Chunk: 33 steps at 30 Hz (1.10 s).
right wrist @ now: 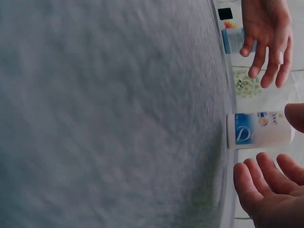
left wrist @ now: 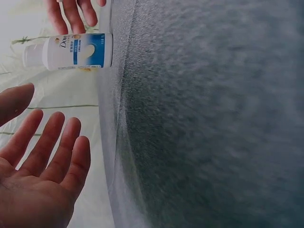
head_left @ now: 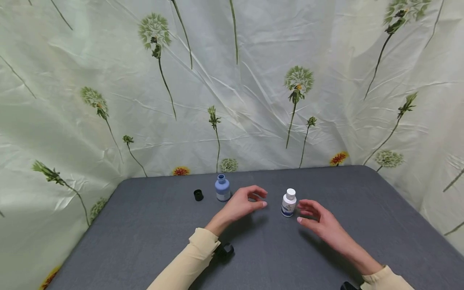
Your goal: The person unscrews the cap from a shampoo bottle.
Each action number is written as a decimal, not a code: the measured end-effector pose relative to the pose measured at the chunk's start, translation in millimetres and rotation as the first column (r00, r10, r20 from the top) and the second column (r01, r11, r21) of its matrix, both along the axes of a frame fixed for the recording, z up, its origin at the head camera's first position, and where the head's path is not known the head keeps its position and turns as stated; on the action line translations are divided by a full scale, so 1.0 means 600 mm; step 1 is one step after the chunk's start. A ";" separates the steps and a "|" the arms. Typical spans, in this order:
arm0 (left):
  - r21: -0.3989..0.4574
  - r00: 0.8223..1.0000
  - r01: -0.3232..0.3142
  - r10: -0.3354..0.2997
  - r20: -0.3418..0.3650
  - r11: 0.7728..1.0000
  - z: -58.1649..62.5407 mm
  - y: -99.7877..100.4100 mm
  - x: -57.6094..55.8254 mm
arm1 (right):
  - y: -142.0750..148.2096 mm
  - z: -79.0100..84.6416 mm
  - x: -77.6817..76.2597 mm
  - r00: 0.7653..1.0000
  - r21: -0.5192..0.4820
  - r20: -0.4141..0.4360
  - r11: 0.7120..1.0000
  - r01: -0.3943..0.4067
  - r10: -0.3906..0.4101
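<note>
A small white Dove bottle (head_left: 288, 203) with a blue label and a white cap stands upright on the table between my two hands. My right hand (head_left: 324, 224) is close at its right side, fingers loosely bent and holding nothing. On the other side, my left hand (head_left: 243, 203) hovers over the table with relaxed, spread fingers, a short gap from the bottle. In the left wrist view the palm of the left hand (left wrist: 42, 175) faces the bottle (left wrist: 76, 51). The right wrist view shows the bottle (right wrist: 259, 129) beside the thumb and fingers of the right hand (right wrist: 273, 190).
A blue bottle (head_left: 222, 188) with an uncapped neck stands behind the left hand. To its left lies a black cap (head_left: 198, 195). The dark grey table (head_left: 152, 241) meets a white curtain (head_left: 253, 100) printed with flowers along its back edge.
</note>
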<state>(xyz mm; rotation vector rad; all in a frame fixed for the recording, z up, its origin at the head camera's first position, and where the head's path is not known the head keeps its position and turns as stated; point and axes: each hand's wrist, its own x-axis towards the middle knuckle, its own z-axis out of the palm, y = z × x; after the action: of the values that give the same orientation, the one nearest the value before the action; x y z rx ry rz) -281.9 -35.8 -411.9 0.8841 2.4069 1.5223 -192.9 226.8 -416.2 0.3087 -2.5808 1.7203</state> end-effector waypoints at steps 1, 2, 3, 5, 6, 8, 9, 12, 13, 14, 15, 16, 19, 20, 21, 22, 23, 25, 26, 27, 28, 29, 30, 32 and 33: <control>-0.005 1.000 0.003 -0.003 -0.004 1.000 0.001 0.003 -0.002 | 0.002 -0.001 -0.005 1.000 0.011 0.006 1.000 -0.005 0.005; -0.010 1.000 0.005 -0.005 -0.007 1.000 0.001 0.006 -0.005 | 0.003 -0.001 -0.009 1.000 0.024 0.007 1.000 -0.011 0.011; -0.018 1.000 0.008 -0.009 -0.009 1.000 0.001 0.009 -0.007 | 0.004 -0.001 -0.014 1.000 0.035 0.017 0.999 -0.013 0.013; -0.027 1.000 0.018 -0.018 -0.007 0.999 0.001 0.015 -0.013 | 0.006 0.000 -0.023 0.999 0.061 0.043 0.998 -0.016 0.014; -0.029 1.000 0.023 -0.023 -0.007 0.999 0.001 0.019 -0.016 | 0.006 0.000 -0.027 0.998 0.073 0.055 0.997 -0.018 0.014; -0.035 1.000 0.031 -0.031 0.000 0.999 0.000 0.027 -0.021 | 0.006 0.000 -0.035 0.997 0.093 0.080 0.995 -0.022 0.015; -0.035 0.999 0.038 -0.038 0.003 0.999 0.001 0.031 -0.023 | 0.006 0.000 -0.038 0.996 0.096 0.090 0.995 -0.025 0.017; -0.020 0.998 0.060 -0.060 0.015 0.998 0.003 0.043 -0.028 | 0.005 -0.002 -0.046 0.994 0.096 0.103 0.995 -0.037 0.027; -0.015 0.998 0.066 -0.066 0.016 0.998 0.004 0.047 -0.029 | 0.005 -0.003 -0.048 0.994 0.092 0.102 0.995 -0.041 0.032; -0.008 0.997 0.074 -0.074 0.017 0.997 0.004 0.051 -0.030 | 0.005 -0.004 -0.050 0.994 0.087 0.102 0.995 -0.045 0.036; -0.003 0.997 0.081 -0.080 0.019 0.997 0.005 0.055 -0.031 | 0.006 -0.005 -0.051 0.994 0.084 0.103 0.995 -0.049 0.041; 0.003 0.996 0.085 -0.085 0.022 0.996 0.005 0.059 -0.031 | 0.006 -0.006 -0.053 0.994 0.082 0.103 0.995 -0.053 0.044; 0.024 0.995 0.094 -0.095 0.027 0.995 0.004 0.069 -0.032 | 0.006 -0.008 -0.056 0.992 0.072 0.113 0.996 -0.062 0.054; 0.030 0.995 0.099 -0.100 0.030 0.995 0.004 0.072 -0.032 | 0.006 -0.009 -0.057 0.991 0.066 0.118 0.996 -0.065 0.057; 0.038 0.994 0.106 -0.107 0.031 0.994 0.004 0.074 -0.032 | 0.006 -0.010 -0.058 0.990 0.061 0.125 0.996 -0.070 0.062; 0.045 0.993 0.111 -0.113 0.031 0.993 0.004 0.076 -0.031 | 0.006 -0.010 -0.059 0.989 0.052 0.131 0.996 -0.072 0.065; 0.052 0.992 0.117 -0.119 0.030 0.992 0.005 0.078 -0.031 | 0.005 -0.010 -0.060 0.988 0.039 0.141 0.997 -0.072 0.066; 0.064 0.991 0.128 -0.130 0.029 0.990 0.005 0.082 -0.032 | 0.005 -0.011 -0.063 0.986 0.019 0.152 0.997 -0.072 0.068; 0.068 0.990 0.133 -0.135 0.030 0.989 0.005 0.083 -0.032 | 0.005 -0.011 -0.064 0.985 0.009 0.158 0.998 -0.068 0.065; 0.071 0.990 0.137 -0.139 0.033 0.988 0.004 0.085 -0.032 | 0.005 -0.011 -0.066 0.985 0.004 0.157 0.997 -0.071 0.069; 0.070 0.990 0.137 -0.140 0.035 0.988 0.004 0.086 -0.033 | 0.004 -0.011 -0.067 0.985 -0.004 0.156 0.997 -0.072 0.072; 0.070 0.989 0.138 -0.141 0.039 0.988 0.003 0.087 -0.033 | 0.004 -0.011 -0.068 0.985 -0.006 0.153 0.997 -0.074 0.074; 0.070 0.989 0.139 -0.142 0.044 0.988 0.002 0.088 -0.034 | 0.003 -0.011 -0.069 0.986 -0.006 0.144 0.997 -0.078 0.078; 0.067 0.988 0.140 -0.144 0.056 0.988 0.001 0.090 -0.035 | 0.002 -0.011 -0.070 0.987 -0.005 0.134 0.996 -0.085 0.085; 0.066 0.988 0.140 -0.144 0.060 0.988 0.000 0.091 -0.035 | 0.002 -0.011 -0.071 0.988 -0.002 0.127 0.996 -0.092 0.091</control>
<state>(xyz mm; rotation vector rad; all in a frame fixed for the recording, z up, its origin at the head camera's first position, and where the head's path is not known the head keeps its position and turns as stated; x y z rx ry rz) -302.9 18.6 -412.0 0.9804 2.2122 1.5541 -235.4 227.9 -422.7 0.3339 -2.6985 1.8223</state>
